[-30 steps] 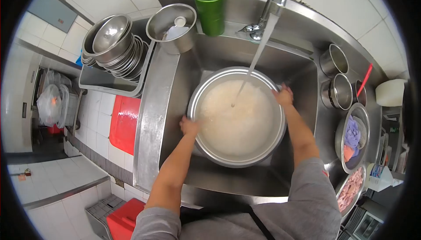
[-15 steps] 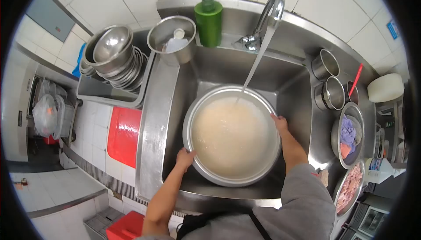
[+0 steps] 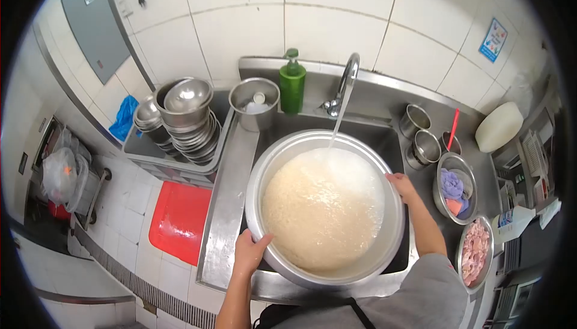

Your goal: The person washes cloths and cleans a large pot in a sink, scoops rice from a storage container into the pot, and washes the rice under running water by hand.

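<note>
Between my hands is a large round metal pot with pale, rice-like grains and cloudy water in it. It is raised in the sink, and its near side overlaps the sink's front edge. My left hand grips the rim at the near left, thumb over the top. On the right side my right hand is closed on the rim; its lower fingers are hidden. Water runs from the curved faucet into the far part of the pot.
Left of the sink, a grey bin holds stacked metal bowls. A steel container and green pump bottle stand behind. Metal cups, a bowl with cloths and a bowl of raw meat line the right.
Both hands have lifted the pot toward me, and it appears larger and higher over the sink. The grains show more at the near left. My view has tilted up toward the wall.
</note>
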A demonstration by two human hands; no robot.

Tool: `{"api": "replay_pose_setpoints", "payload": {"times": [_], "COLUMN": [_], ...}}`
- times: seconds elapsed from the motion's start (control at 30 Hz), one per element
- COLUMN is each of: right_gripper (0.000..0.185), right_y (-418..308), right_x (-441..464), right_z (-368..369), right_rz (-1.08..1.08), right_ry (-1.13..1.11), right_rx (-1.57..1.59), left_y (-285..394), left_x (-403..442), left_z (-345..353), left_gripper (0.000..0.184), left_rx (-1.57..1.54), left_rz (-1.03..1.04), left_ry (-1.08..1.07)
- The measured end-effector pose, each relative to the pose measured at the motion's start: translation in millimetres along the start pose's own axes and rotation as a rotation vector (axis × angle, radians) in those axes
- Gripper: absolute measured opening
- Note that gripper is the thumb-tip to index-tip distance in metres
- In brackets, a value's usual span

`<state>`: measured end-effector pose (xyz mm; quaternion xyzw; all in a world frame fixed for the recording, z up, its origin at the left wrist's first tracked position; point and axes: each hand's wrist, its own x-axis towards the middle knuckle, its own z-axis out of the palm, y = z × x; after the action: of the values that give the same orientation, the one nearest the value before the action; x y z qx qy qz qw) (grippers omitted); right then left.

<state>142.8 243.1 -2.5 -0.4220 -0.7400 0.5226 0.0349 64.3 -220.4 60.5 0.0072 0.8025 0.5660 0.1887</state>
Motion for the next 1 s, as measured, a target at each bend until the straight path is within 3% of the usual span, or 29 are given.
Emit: {"api": "replay_pose_setpoints", "payload": {"times": [0.13, 0.27, 0.43, 0.53, 0.57, 0.7, 0.8, 0.9, 0.97, 1.0], "right_gripper": [0.042, 0.033, 0.031, 0.033, 0.032, 0.033, 0.032, 0.032, 0.032, 0.033], "right_y": [-92.8, -122.3, -124.0, -124.6, -121.6, -130.8, -133.9, -140.5, -131.9, -133.4], "right_x": [-64.0, -92.5, -125.9, -150.4, -151.5, -190.8, -214.4, -232.5, -233.8, -239.9], "right_z": [-28.2, -15.1, 43.7, 87.3, 103.6, 155.8, 193.0, 220.5, 248.7, 256.9], "right_rz": [-0.189, -0.247, -0.220, -0.195, -0.184, -0.210, -0.223, -0.232, -0.172, -0.208], "right_ry": [-0.063, -0.139, -0.308, -0.390, -0.407, -0.465, -0.472, -0.568, -0.666, -0.595], "right_rx": [0.133, 0.192, 0.332, 0.347, 0.355, 0.382, 0.329, 0.260, 0.467, 0.446], "left_y": [49.6, 91.8, 107.9, 73.0, 56.5, 49.6, 44.9, 20.2, 7.5, 9.3], "left_x": [-25.0, -63.5, -121.2, -150.8, -156.4, -203.7, -229.7, -246.8, -252.1, -254.8], "left_z": [-29.6, -66.7, -109.8, -155.3, -171.7, -210.3, -225.0, -265.7, -285.8, -298.8], "left_gripper": [0.020, 0.016, 0.021, 0.023, 0.028, 0.039, 0.042, 0.041, 0.041, 0.042], "left_rx": [-0.512, -0.725, -0.747, -0.617, -0.332, -0.510, -0.592, -0.453, -0.437, -0.426], "left_rz": [0.128, 0.359, 0.406, 0.450, 0.508, 0.396, 0.416, 0.454, 0.427, 0.415], "left_ry": [0.075, 0.124, 0.321, 0.434, 0.621, 0.539, 0.649, 0.753, 0.751, 0.724]}}
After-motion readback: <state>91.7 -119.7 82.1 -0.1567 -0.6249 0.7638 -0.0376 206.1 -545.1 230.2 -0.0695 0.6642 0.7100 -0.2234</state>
